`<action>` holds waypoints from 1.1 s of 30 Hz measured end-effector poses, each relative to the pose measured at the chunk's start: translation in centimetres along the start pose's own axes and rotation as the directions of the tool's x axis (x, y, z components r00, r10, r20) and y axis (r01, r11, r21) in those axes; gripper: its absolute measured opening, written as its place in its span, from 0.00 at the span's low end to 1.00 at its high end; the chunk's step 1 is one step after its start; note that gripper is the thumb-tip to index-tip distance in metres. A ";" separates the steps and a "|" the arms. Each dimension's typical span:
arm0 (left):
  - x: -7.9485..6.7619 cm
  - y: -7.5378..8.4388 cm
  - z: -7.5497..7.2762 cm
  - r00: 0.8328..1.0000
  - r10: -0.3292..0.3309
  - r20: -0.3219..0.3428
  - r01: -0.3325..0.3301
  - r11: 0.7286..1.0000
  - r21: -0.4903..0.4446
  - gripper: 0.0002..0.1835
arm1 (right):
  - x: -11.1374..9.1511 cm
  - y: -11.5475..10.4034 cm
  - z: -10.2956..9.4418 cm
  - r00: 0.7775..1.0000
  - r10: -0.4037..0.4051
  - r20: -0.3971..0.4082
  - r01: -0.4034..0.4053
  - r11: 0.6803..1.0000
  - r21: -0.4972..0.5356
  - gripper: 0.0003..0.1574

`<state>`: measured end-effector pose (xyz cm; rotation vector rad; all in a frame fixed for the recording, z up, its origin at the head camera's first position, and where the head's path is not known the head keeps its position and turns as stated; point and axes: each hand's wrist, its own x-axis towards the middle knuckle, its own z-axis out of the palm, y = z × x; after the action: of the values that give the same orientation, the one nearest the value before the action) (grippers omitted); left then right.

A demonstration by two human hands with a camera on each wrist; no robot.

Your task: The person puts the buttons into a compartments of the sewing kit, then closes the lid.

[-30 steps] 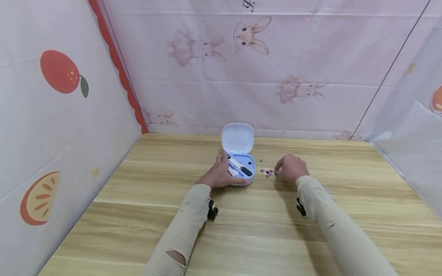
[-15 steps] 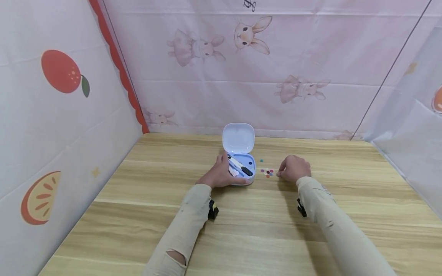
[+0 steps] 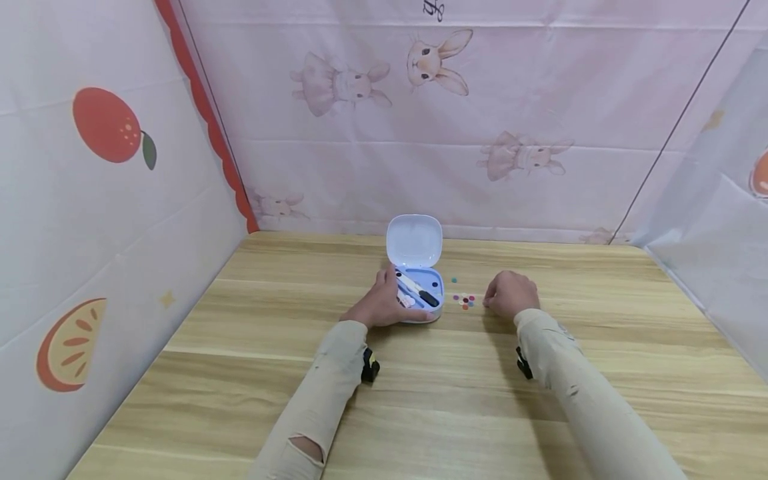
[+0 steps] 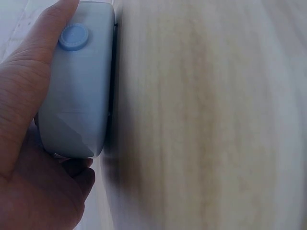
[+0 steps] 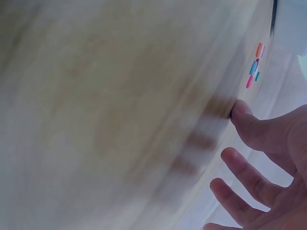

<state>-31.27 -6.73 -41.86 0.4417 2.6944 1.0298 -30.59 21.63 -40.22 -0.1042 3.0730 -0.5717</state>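
Note:
My left hand (image 3: 379, 301) grips the left side and near edge of a small light-blue hinged case (image 3: 437, 308) with its lid (image 3: 414, 240) raised. In the left wrist view, a round blue knob (image 4: 74, 37) shows on the case's side. Inside the case lie a white-and-black stick-shaped tool (image 3: 427, 297) and a small black disc (image 3: 435, 285). My right hand (image 3: 513, 293) is low at the table, right of several small coloured discs (image 3: 465, 301). In the right wrist view its thumb and the hidden index finger pinch a tiny dark disc (image 5: 231, 114); the other fingers are spread.
A teal disc (image 3: 454, 280) lies apart, behind the other discs. The wood-grain table (image 3: 420, 413) meets a pink rabbit-print cloth wall (image 3: 384, 173) at the back. A white fruit-print wall (image 3: 150, 233) stands along the left side.
My right hand has shifted slightly right, away from the cluster of discs, and then stays nearly still. The left hand and the case have not moved.

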 end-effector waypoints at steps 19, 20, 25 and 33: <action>0.3 -0.3 0.1 1.000 0.001 0.010 -0.001 1.000 0.009 0.78 | 0.4 0.6 0.4 0.998 -0.054 -0.038 0.053 0.998 -0.030 0.01; 0.3 -0.3 0.1 1.000 0.003 0.010 -0.003 1.000 0.009 0.78 | 0.4 0.6 0.5 0.998 -0.057 -0.039 0.056 0.998 -0.031 0.01; 0.1 -0.2 0.0 1.000 0.012 0.002 -0.012 1.000 0.011 0.77 | 0.5 0.9 0.6 0.995 -0.081 -0.055 0.079 0.996 -0.048 0.02; 0.0 -0.1 0.0 1.000 0.006 0.000 -0.006 1.000 0.024 0.77 | 0.4 0.6 0.6 0.995 -0.083 -0.053 0.080 0.996 -0.045 0.04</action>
<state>-31.30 -6.79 -41.88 0.4548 2.7097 1.0003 -30.97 22.01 -40.98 -0.2192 3.1475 -0.5200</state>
